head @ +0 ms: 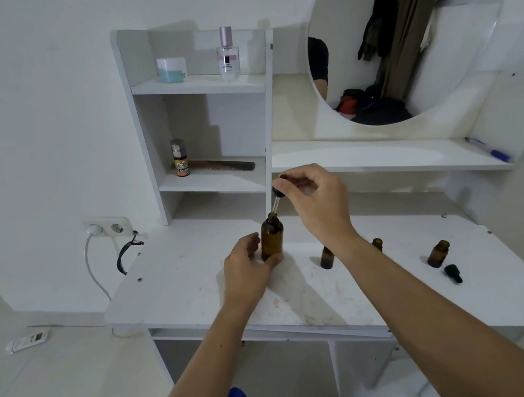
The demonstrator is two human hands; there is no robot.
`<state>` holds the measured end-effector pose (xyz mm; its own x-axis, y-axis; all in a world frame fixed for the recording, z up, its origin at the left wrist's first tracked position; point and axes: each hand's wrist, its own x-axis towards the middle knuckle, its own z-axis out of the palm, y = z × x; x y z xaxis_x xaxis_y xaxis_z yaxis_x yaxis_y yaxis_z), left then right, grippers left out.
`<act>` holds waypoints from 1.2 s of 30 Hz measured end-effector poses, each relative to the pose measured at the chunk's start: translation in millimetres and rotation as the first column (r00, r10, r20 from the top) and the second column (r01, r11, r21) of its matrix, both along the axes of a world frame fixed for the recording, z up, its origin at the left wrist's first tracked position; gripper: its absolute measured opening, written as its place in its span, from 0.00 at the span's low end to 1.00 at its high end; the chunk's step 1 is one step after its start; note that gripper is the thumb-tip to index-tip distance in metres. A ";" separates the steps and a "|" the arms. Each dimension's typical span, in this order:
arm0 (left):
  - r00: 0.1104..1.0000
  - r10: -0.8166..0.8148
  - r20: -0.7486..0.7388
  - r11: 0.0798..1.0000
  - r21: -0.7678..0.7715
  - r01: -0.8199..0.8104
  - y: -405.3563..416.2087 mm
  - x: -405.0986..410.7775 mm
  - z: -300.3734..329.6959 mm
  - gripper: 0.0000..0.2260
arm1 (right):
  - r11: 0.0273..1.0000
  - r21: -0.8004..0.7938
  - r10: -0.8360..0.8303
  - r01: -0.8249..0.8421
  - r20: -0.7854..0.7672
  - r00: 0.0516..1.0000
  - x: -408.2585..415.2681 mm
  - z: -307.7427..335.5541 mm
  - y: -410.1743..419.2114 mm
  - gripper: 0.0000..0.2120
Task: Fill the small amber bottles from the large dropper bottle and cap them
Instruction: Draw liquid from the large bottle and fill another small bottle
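Loose black cap (453,273) near counter (179,287) front-right; three small amber bottles (438,253) uncapped just behind. Left hand (247,267) fingers wrapped around large dropper bottle (272,237), upright mid-counter. Right hand (316,202) fingers pinch dropper (276,198), glass tip at bottle mouth. Shelf (214,181) behind.

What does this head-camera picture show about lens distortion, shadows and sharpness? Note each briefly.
Head view: the wide lens bows the shelf unit and desk edge; soft shadows fall toward the camera from the large dropper bottle and the left hand; light is even, without glare; the small amber bottles look slightly soft.
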<state>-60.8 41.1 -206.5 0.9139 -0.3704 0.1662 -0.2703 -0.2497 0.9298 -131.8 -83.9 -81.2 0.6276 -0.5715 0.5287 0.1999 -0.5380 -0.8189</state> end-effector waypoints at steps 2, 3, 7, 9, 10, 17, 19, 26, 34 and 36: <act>0.999 0.042 -0.016 0.998 -0.042 -0.042 4.2 -6.2 -2.3 0.33 | 1.000 0.001 -0.012 0.012 0.032 0.999 -5.8 4.8 -3.7 0.06; 0.998 0.061 -0.032 0.996 -0.067 -0.063 5.7 -10.0 -3.5 0.33 | 1.000 0.004 -0.021 0.021 0.045 0.999 -8.9 6.7 -5.9 0.06; 0.991 0.107 -0.080 0.987 -0.110 -0.116 5.3 -30.3 -2.7 0.31 | 0.998 0.039 -0.058 0.055 0.089 0.994 -20.6 11.6 -15.2 0.09; 0.991 0.105 -0.085 0.983 -0.139 -0.116 2.5 -42.9 -2.5 0.29 | 0.996 0.054 -0.071 0.065 0.109 0.991 -29.3 13.8 -21.7 0.09; 0.992 0.094 -0.083 0.983 -0.148 -0.106 0.6 -49.8 -2.8 0.28 | 0.996 0.054 -0.079 0.073 0.116 0.990 -34.8 14.2 -25.9 0.09; 0.983 -0.178 -0.043 0.978 -0.119 0.172 -38.0 -92.2 -8.0 0.24 | 0.984 0.094 -0.158 0.150 0.092 0.983 -91.3 0.7 -66.1 0.06; 0.969 -0.245 -0.022 0.966 -0.095 0.242 -53.9 -100.2 -8.3 0.24 | 0.978 0.104 -0.191 0.184 0.063 0.980 -109.9 -3.6 -77.7 0.05; 0.924 -0.381 -0.018 0.924 -0.051 0.380 -110.6 -112.5 -6.7 0.28 | 0.950 0.093 -0.301 0.298 0.022 0.953 -151.3 -14.9 -109.4 0.03; 0.950 -0.311 -0.031 0.950 -0.046 0.309 -148.9 -108.5 -6.5 0.24 | 0.948 0.102 -0.301 0.301 -0.011 0.954 -153.6 -29.0 -121.3 0.04; 0.956 -0.293 -0.027 0.955 -0.044 0.292 -153.3 -106.5 -6.7 0.23 | 0.951 0.095 -0.294 0.294 -0.011 0.956 -150.5 -30.5 -121.6 0.04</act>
<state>-167.3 -112.3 -213.2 0.7717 -0.6162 0.1573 -0.2951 -0.1278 0.9469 -282.3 -205.5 -111.7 0.4226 -0.7777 0.4654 0.0472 -0.4939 -0.8682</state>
